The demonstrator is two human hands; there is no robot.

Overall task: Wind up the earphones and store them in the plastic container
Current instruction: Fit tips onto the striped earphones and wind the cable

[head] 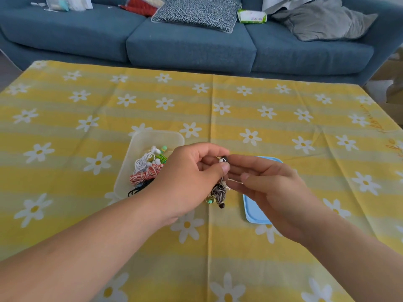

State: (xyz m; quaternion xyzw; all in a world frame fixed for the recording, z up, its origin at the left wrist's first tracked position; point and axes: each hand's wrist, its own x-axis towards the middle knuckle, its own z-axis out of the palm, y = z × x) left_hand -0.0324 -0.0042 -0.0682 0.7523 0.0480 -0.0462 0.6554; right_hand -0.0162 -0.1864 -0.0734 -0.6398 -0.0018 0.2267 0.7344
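Left hand point(192, 175): thumb and curled fingers pinch the earphones point(218, 192), whose wound bundle dangles below. Right hand point(268, 184): fingers nearly straight, tips touching the earbuds. Container point(139, 144) at 9 o'clock of the hands, holding other wound sets; lid point(253, 210) at 4 o'clock.

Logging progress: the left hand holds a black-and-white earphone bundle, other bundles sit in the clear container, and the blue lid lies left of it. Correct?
One slip: in the head view the blue lid lies right of the clear container, not left. The left hand does hold the black-and-white earphone bundle, and other bundles sit in the container.
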